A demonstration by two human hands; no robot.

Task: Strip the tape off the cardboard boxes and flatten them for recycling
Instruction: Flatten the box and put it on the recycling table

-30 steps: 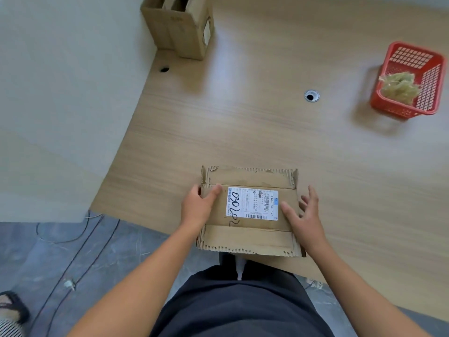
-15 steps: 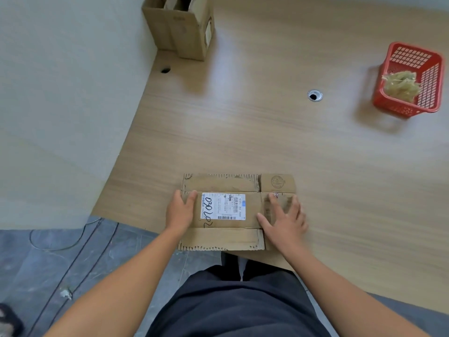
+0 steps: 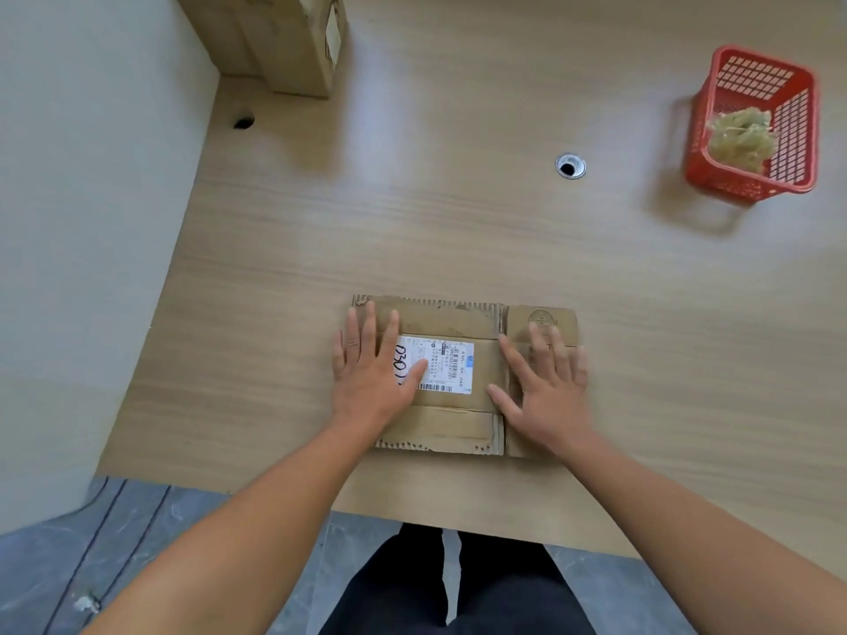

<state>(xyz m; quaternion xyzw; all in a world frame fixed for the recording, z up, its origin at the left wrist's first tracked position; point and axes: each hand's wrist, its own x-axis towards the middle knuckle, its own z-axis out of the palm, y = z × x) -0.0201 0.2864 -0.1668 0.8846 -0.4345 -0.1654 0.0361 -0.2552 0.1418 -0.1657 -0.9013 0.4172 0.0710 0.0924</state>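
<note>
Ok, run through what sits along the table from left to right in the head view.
upright cardboard box → left hand → shipping label → right hand → red basket

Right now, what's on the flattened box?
The left hand, partly covering the white label; right hand on the side panel. Both flat. The flattened box under the palms is hidden.

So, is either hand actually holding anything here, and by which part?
Nothing is gripped. The left hand presses flat on the flattened box at its label, the right hand on its right panel.
</note>
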